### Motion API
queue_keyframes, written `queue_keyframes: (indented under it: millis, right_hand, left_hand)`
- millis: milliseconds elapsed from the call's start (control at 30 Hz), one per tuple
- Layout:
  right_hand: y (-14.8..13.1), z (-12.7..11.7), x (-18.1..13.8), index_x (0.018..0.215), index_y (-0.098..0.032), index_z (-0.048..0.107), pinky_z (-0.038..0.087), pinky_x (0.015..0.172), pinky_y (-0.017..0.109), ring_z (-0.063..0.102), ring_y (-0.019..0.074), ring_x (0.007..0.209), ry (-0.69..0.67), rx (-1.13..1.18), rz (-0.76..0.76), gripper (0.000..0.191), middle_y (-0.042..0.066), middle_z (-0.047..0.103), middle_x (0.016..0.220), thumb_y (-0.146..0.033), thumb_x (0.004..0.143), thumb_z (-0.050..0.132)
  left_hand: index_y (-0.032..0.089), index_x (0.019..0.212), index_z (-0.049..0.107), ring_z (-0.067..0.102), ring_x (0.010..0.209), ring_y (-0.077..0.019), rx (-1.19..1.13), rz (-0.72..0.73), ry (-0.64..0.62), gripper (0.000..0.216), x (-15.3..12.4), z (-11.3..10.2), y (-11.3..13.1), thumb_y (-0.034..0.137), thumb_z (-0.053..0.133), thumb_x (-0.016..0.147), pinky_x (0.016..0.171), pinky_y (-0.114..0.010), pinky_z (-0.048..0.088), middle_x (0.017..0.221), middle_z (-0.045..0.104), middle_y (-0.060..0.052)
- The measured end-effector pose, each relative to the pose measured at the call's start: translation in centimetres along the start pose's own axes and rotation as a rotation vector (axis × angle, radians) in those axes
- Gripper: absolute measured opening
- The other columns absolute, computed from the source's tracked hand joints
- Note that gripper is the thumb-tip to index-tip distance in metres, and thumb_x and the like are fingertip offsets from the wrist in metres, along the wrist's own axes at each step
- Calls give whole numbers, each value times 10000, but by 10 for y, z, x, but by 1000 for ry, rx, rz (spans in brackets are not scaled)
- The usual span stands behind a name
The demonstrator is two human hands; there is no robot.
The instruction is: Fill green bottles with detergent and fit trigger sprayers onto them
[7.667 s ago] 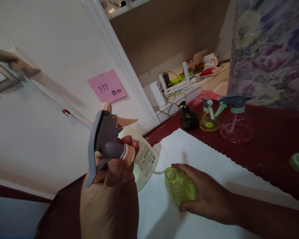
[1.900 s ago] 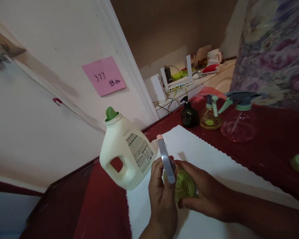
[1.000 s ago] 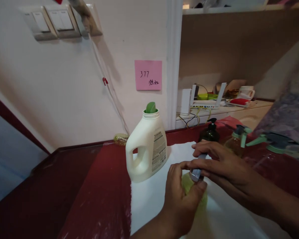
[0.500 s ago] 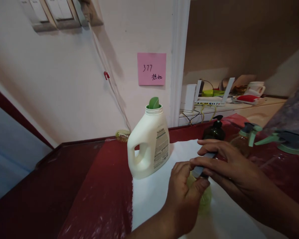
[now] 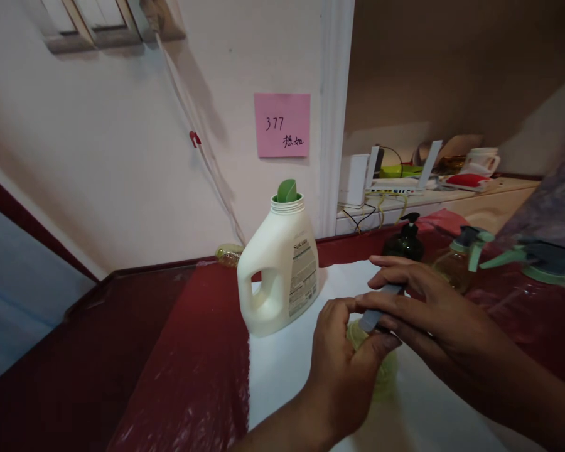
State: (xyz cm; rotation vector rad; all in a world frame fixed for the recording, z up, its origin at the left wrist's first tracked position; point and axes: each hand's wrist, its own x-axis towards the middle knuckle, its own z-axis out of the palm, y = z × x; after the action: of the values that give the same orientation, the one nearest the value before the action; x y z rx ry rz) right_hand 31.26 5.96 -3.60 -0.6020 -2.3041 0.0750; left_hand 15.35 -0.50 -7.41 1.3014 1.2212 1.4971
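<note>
Since half a second ago little has shifted: both hands stay on the small green bottle (image 5: 385, 376), and the view has slid slightly so the white jug (image 5: 279, 271) sits a touch further left. On the white mat (image 5: 282, 370) covering the red bench (image 5: 188, 370), toward its front edge, the left hand (image 5: 341, 370) wraps around the green bottle's body, fingers closed on it. Over the bottle's top, the right hand (image 5: 433, 317) is curled about the grey spray head (image 5: 374, 311), pinching it between thumb and fingers. Just left of the hands, the uncapped white jug stands upright on the mat. Along the bench's far edge stand a dark pump bottle (image 5: 406, 238), an amber spray bottle (image 5: 456, 263) and a clear spray bottle (image 5: 534, 270). A pink note (image 5: 282, 125) is stuck to the wall.
</note>
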Motion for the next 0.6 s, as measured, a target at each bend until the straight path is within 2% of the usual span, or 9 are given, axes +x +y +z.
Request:
queue_keyframes:
  millis: [167, 233, 300, 367, 500, 533, 600]
  right_hand:
    - [-1, 1, 1, 1187, -355, 703, 558, 1025, 498, 554, 319, 1338, 7, 26, 7, 263, 69, 650, 1158, -266, 1015, 525]
    - [-2, -2, 2, 1286, -352, 657, 548, 1059, 486, 548, 305, 1368, 4, 34, 11, 312, 70, 658, 1274, -254, 1022, 523]
    - [-2, -9, 2, 1437, -356, 544, 523, 1103, 490, 527, 301, 1407, 26, 27, 33, 415, 76, 591, 1453, -273, 1031, 523]
    - [-2, -17, 1, 1511, -355, 457, 498, 1125, 513, 506, 322, 1425, 103, 11, 108, 487, 86, 521, 1539, -331, 1031, 532]
    - [1, -27, -12, 1355, -346, 571, 509, 1063, 512, 605, 327, 1257, 357, 95, 393, 362, 85, 612, 1372, -426, 1002, 583]
    - [3, -26, -18, 1279, -337, 605, 519, 1036, 506, 633, 314, 1188, 390, 141, 454, 303, 79, 638, 1302, -439, 994, 591]
    - [6, -20, -30, 1140, -308, 644, 543, 977, 497, 662, 294, 1087, 349, 235, 548, 219, 70, 672, 1173, -449, 983, 584]
  left_hand:
    - [262, 1173, 697, 599, 1165, -300, 16, 46, -37, 264, 0, -1, -4, 311, 671, 915, 1049, -439, 421, 1179, 691, -62]
    - [262, 1130, 712, 613, 1135, -296, 6, 44, -47, 224, 0, -3, -4, 368, 646, 944, 1026, -435, 435, 1156, 698, -63]
    - [265, 1097, 729, 628, 1095, -283, -27, 41, -68, 243, 1, -4, -2, 428, 590, 983, 995, -419, 447, 1134, 705, -60]
    - [259, 1083, 740, 636, 1067, -276, -52, 28, -81, 300, 1, -6, -1, 473, 546, 1003, 972, -407, 448, 1112, 709, -62]
    - [238, 1097, 734, 627, 1077, -274, -59, 24, -84, 343, 0, -7, 0, 487, 513, 1014, 995, -403, 432, 1112, 709, -73]
    - [245, 1120, 730, 621, 1096, -272, -65, 38, -91, 343, 0, -7, -1, 480, 501, 1019, 1017, -404, 425, 1145, 710, -73]
    - [261, 1157, 726, 609, 1127, -267, -66, 63, -98, 341, 0, -6, -1, 472, 492, 1025, 1047, -401, 411, 1206, 707, -68]
